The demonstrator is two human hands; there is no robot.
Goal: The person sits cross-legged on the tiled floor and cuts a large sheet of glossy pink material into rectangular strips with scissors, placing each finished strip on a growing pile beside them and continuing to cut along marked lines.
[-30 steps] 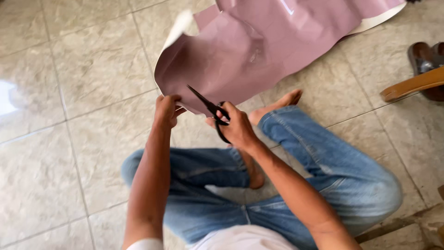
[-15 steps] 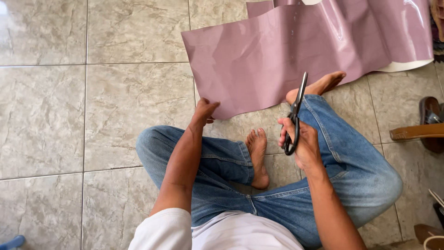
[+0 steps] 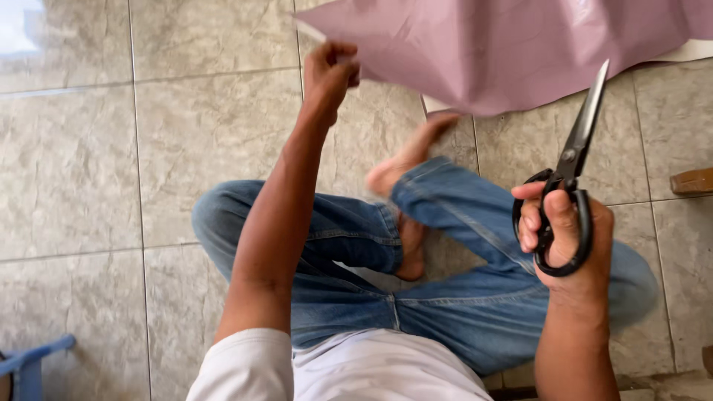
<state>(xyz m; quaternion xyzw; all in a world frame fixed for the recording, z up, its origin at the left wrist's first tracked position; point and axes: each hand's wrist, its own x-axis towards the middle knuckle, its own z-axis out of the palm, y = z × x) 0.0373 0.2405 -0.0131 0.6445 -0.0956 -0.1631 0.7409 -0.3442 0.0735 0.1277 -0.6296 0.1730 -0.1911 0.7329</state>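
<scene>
Left hand (image 3: 329,70) pinching the edge of a glossy mauve sheet (image 3: 505,48) over grey floor tiles (image 3: 148,148); right hand (image 3: 568,241) gripping closed black-handled steel scissors (image 3: 568,174), blades upward, apart from the sheet.

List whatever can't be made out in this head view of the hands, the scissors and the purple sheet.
- Purple sheet: its top and right parts run past the frame edges, so its full size is unknown.
- Left hand: motion-blurred, so its grip on the sheet's corner is unclear.
- Right hand: it covers part of the black handles of the scissors.
- Brown object: cropped by the right edge.
</scene>
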